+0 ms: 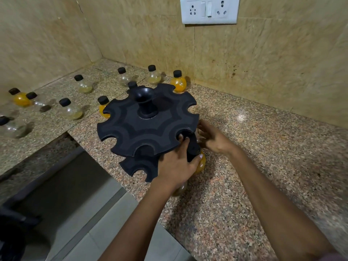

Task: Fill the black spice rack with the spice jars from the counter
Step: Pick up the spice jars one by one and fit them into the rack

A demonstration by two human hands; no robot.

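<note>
The black spice rack [143,127] stands on the granite counter [254,147], with two notched round tiers and a central post. My left hand [176,164] grips a black-capped jar of orange powder [201,163] at the rack's front-right side, its cap just under a notch of the upper tier. My right hand [212,138] sits to the right, fingers spread and touching the upper tier's rim. Another amber jar [180,189] shows partly under my left wrist. Several more jars stand behind and left, among them an orange jar [178,83] and a pale jar [71,110].
The counter wraps an inner corner; tiled walls rise close behind the jars. A white socket plate [210,10] hangs on the right wall. The counter edge [105,166] drops off left of the rack to a grey floor, with a dark object [13,232] at bottom left.
</note>
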